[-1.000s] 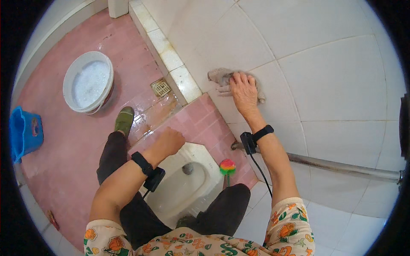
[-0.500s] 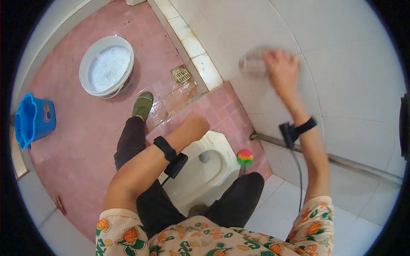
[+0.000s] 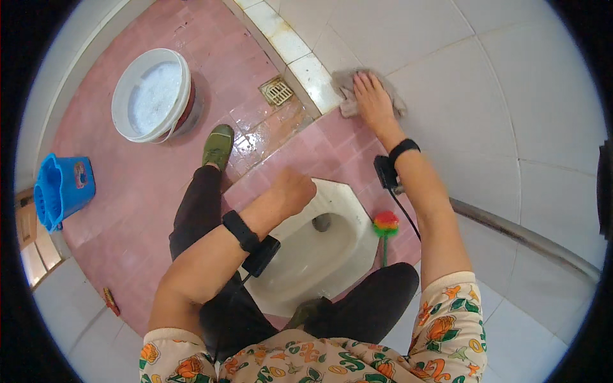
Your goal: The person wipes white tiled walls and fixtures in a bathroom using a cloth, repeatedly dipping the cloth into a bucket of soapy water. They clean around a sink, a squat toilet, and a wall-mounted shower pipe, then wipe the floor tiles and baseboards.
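Observation:
Low on the white tiled wall [image 3: 447,96], a grey-beige cloth [image 3: 348,102] lies bunched under my right hand [image 3: 375,102]. That hand presses it against the tiles with the fingers laid over it, and the cloth sticks out on both sides. My left hand [image 3: 295,191] is curled into a fist above the rim of a white squat toilet [image 3: 364,249]. Nothing shows in the fist; its underside is hidden. Both wrists wear a black strap with a small black box and a cable.
A white bucket [image 3: 184,96] of foamy water stands at the far left, beyond a blue bucket [image 3: 80,191]. A red-green round-headed brush [image 3: 385,225] is beside the toilet. A metal pipe [image 3: 523,236] runs along the wall. A floor drain [image 3: 276,92] lies before the raised step.
My right hand has moved the cloth down and to the left along the wall, toward the ledge. The left fist stays over the toilet rim. The whole view has shifted slightly.

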